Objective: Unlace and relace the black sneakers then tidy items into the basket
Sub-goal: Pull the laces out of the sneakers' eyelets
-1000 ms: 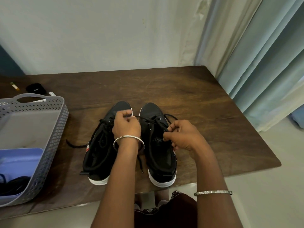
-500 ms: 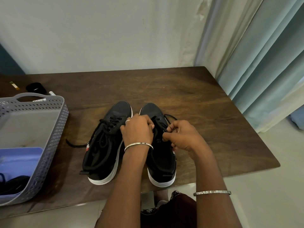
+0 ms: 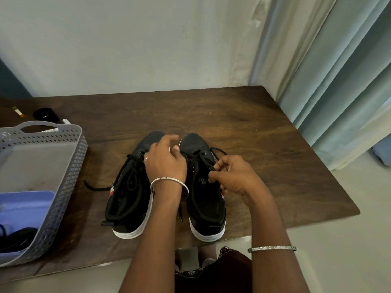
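1. Surface (image 3: 254, 144) of dark wood carries a pair of black, white-soled shoes side by side near its front edge, toes pointing away from the person: the left sneaker (image 3: 129, 193) and the right sneaker (image 3: 205, 199), almost touching.
2. The right hand (image 3: 234, 178) sits over the outer side of the right sneaker. Its grip is closed, curled fingers and thumb pinching the lace (image 3: 204, 160) just above the tongue.
3. The left hand (image 3: 166, 163) hovers over the gap between the two toe caps, fingers stretched forward and slightly spread. Its grip is loose and nothing shows in it, though the fingertips are blurred and the palm side is hidden.
4. The left sneaker's lacing lies slack, and its loose end (image 3: 95, 188) trails across the surface toward the basket (image 3: 69, 166).
5. The basket, grey and perforated, stands at the person's left, apart from both hands. A blue tray (image 3: 25, 206) and dark cords (image 3: 17, 242) lie in its near end.
6. Behind the basket sit a black round object (image 3: 45, 116) and a white marker (image 3: 66, 121).
7. A bangle (image 3: 169, 182) circles the left wrist and a bracelet (image 3: 273, 248) the right forearm.
8. A pale curtain (image 3: 338, 81) hangs at the right.
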The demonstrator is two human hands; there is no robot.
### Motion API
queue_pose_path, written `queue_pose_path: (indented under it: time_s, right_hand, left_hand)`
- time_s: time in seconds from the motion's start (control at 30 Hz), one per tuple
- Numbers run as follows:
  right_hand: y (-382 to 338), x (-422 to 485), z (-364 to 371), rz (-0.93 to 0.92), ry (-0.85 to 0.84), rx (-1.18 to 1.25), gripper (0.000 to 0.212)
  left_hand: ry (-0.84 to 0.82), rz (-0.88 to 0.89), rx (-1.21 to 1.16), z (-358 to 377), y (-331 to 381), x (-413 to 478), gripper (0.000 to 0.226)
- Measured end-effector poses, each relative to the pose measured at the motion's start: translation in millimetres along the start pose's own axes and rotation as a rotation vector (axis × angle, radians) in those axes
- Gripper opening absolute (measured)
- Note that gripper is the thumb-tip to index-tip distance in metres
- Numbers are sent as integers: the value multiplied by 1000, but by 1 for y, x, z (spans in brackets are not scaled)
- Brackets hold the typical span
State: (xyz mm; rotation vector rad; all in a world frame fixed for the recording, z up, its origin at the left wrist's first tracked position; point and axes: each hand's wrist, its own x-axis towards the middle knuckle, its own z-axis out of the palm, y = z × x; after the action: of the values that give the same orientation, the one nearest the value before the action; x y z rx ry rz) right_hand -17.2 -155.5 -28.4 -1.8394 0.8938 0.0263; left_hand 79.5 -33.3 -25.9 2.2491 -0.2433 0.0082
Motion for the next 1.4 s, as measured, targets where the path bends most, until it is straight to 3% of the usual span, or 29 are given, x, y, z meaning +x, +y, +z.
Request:
queue_pose_path:
  time_s: [0.07, 0.17, 0.33, 0.43, 0.57, 0.63, 0.7, 0.77, 0.83, 0.9, 1.03, 1.23, 1.4]
  right_hand:
    - [0, 1, 0, 0, -1, -7, 12]
    - [0, 1, 0, -2, 1, 0, 13]
    - [1, 1, 1, -1, -4, 15, 13]
    - [3, 2, 1, 1, -3, 36, 15]
    - [5, 2, 0, -4, -16, 59, 17]
    - [6, 3, 0, -4, -17, 60, 17]
    - [5, 4, 1, -3, -18, 52, 17]
    - [5, 3, 1, -5, -24, 40, 16]
    - [4, 3, 0, -9, -24, 36, 15]
    - [4, 3, 1, -10, -18, 36, 14]
    - [4, 4, 2, 2, -15, 30, 14]
    - [6, 4, 1, -1, -9, 51, 16]
    - [5, 3, 0, -5, -18, 58, 16]
  left_hand:
    - [-72, 126, 149, -1, 6, -4, 25]
    - [-194, 165, 304, 5, 5, -8, 25]
    - [-162, 154, 373, 7, 6, -9, 9]
    - [-149, -62, 32, 7, 6, -7, 14]
    - [-163, -625, -881, -8, 10, 9, 28]
    - [-130, -711, -997, -10, 1, 17, 23]
    - [0, -623, -882, -9, -5, 17, 18]
    - [109, -373, -491, -9, -5, 8, 23]
    - [74, -80, -116, -9, 3, -3, 40]
    - [-41, 80, 100, -8, 7, -6, 40]
    - [-284, 130, 344, 1, 3, -7, 24]
    - [-236, 103, 331, 4, -1, -5, 2]
    - [-222, 19, 365, 8, -5, -4, 14]
